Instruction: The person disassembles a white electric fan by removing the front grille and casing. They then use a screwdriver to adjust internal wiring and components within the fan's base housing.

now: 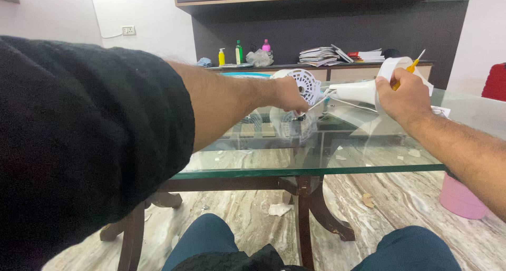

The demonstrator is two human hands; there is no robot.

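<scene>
On the glass table (pixel 316 168), the left hand (pixel 289 94) grips the round vented white part (pixel 304 85); beside it, the right hand (pixel 403 97) clasps the white housing (pixel 363 92) and yellow screwdriver (pixel 408 69) (pieces apart, unjoined).

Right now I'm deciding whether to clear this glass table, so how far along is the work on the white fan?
Done: the white fan motor housing looks stripped bare, with no blades or grille visible. In hand: the left hand steadies it, while the right hand grips the white fan base and a yellow screwdriver. Left: the two parts remain apart on the glass table.
</scene>
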